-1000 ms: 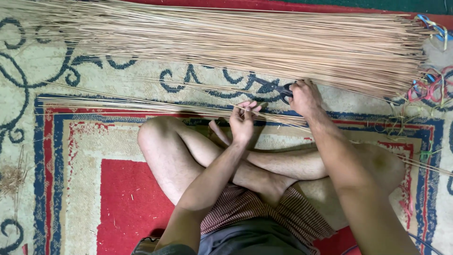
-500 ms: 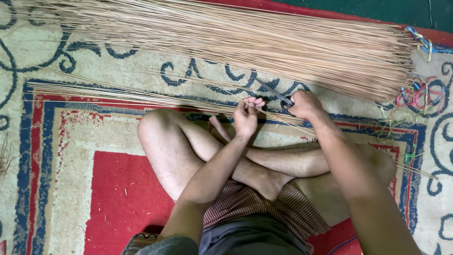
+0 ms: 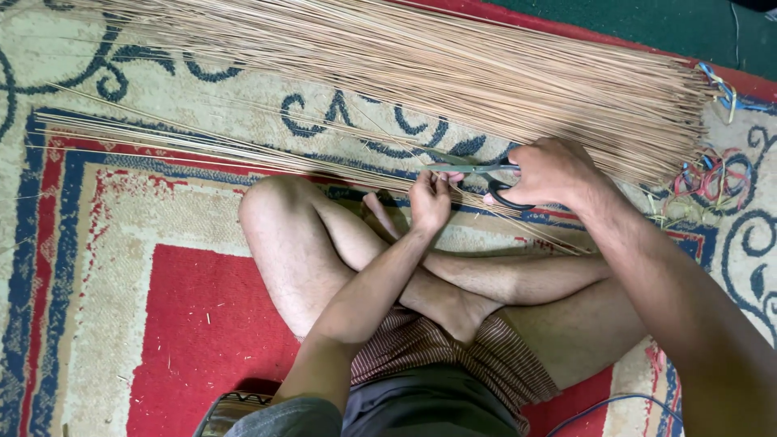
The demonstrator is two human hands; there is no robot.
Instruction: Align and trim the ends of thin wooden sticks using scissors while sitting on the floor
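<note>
A: Reading outward from the hands: my right hand (image 3: 554, 171) is gripping a pair of black-handled scissors (image 3: 477, 171), fingers closed through the loops, blades pointing toward the left hand (image 3: 429, 201). That hand is pinching the near ends of a thin bundle of sticks (image 3: 210, 146), fingers clenched around them just below the blades.

B: What is changing against the earlier views?

A: A second ago the right hand was sitting farther from the left, and I could not make out the scissors; now the blades are lying right at the left fingertips, touching or nearly touching the pinched ends. I am reading this as trimming of the stick ends, with the cut being lined up, though I cannot tell whether the blades are parted.

B: And beyond the hands?

A: Above both hands the large sheaf of sticks (image 3: 421, 69) is lying across the patterned rug (image 3: 186, 324), fanning away to the left. Right of the right hand, coloured rubber bands (image 3: 716, 180) are lying in a loose heap. Below the hands, my crossed bare legs (image 3: 421, 275) are resting on the rug.
</note>
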